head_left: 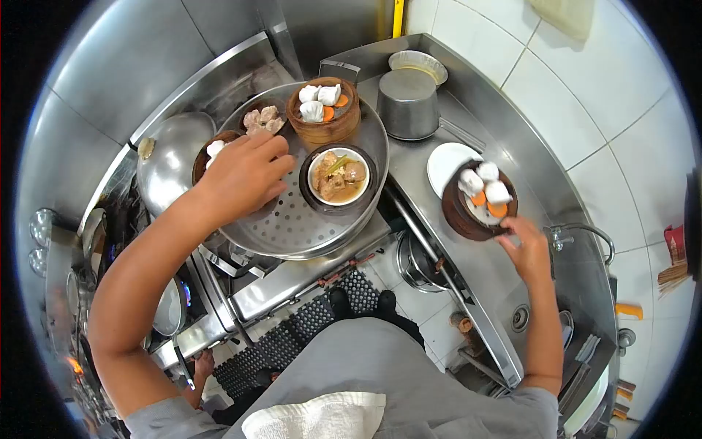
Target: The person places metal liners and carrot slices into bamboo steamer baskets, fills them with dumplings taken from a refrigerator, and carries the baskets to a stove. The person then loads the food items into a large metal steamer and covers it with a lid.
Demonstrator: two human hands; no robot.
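Note:
My right hand (528, 252) grips the near rim of a brown bamboo steamer basket (457, 216). White dumplings (499, 192) and orange carrot slices (497, 210) lie in that basket, which is over the steel counter. My left hand (252, 172) is above the perforated steamer tray (314, 228), fingers curled. Part of a dark brown rim shows beneath it; what the fingers hold, if anything, is hidden. Around it are a basket of pinkish dumplings (263, 119), a taller basket of white dumplings and carrot (325, 130), and a white bowl of meat in broth (338, 178).
A domed metal lid (175, 164) leans left of the tray. On the counter stand an upturned pot (409, 102), a foil-like bowl (418, 64) and a white plate (447, 168). A burner flame (187, 293) burns at lower left beside a pan (170, 311). A faucet (585, 233) is at right.

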